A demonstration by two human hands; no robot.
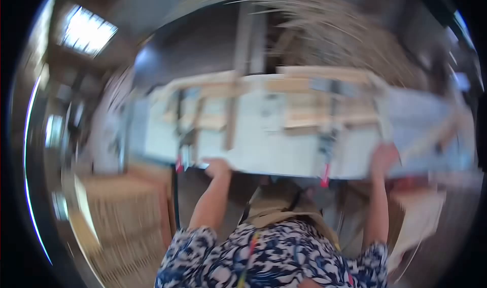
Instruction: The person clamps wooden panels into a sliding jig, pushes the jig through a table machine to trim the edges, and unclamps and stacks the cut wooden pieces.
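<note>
the white work surface [251,136] lay in front of the patterned shirt [284,250], its long axis running left to right. its top appeared pale and blurred, bearing light wooden pieces [307,113] and dark clamps [325,146] with pinkish-red ends. the left hand [218,167] and right hand [384,158] were at its near edge; whether either gripped it could not be told.

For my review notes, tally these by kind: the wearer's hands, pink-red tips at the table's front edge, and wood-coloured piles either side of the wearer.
Hands: 2, left hand and right hand
Pink-red tips: 2
Wood-coloured piles: 2
Total: 6
</note>
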